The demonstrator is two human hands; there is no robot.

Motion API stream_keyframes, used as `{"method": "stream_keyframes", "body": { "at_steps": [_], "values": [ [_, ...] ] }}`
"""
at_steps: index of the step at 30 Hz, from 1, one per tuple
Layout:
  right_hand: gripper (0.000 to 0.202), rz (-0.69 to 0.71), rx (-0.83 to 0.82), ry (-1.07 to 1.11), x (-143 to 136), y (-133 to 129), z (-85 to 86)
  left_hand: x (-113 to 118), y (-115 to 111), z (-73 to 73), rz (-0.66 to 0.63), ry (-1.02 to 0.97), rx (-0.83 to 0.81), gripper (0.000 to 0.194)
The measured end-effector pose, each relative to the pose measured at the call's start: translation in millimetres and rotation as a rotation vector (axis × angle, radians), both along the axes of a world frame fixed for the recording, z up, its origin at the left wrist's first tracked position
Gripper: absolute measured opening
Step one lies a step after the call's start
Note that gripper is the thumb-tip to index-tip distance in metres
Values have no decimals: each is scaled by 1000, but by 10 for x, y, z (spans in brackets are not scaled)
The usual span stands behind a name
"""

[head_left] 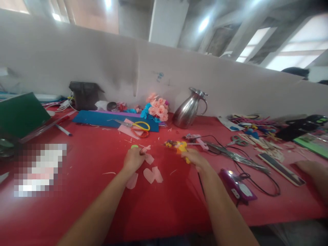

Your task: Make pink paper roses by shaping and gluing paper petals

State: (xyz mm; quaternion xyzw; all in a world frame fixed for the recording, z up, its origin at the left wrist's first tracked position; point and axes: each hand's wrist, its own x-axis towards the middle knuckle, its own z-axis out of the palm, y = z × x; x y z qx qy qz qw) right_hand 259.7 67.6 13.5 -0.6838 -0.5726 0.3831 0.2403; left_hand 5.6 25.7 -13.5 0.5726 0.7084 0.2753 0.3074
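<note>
My left hand (133, 160) is closed around a small pink paper flower (146, 149), whose petals poke out past the fingertips. A light green bit (134, 146) shows beside that hand; its kind is unclear. My right hand (196, 158) grips a yellow hot glue gun (181, 147), its nozzle pointing left toward the flower with a gap between them. Loose pink paper petals (149, 175) lie on the red table between and below my hands. One more petal (132, 181) lies partly behind my left forearm.
Scissors (141, 126) rest on blue sheets (102, 120). Behind stand a paper bouquet (158, 110) and a steel jug (187, 110). To the right are a pink glue gun (198, 139), wire stems (238, 158), a purple box with cables (238, 187) and another person's arm (314, 172).
</note>
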Motion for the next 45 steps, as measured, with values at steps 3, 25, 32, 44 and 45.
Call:
{"method": "stream_keyframes", "body": {
  "at_steps": [3,25,32,44,45],
  "values": [
    [16,57,0,213,10,-133,118,-3,9,-20,5,17,-1,17],
    [44,471,192,-44,-348,-659,229,-13,15,5,-20,161,-48,10],
    [39,468,213,-180,-398,-655,193,-17,17,12,-22,183,-43,9],
    [41,455,204,-251,-421,-622,214,-27,15,24,-73,204,-33,11],
    [41,449,204,-262,-419,-618,213,-26,12,26,-71,200,-31,10]
  ]
}}
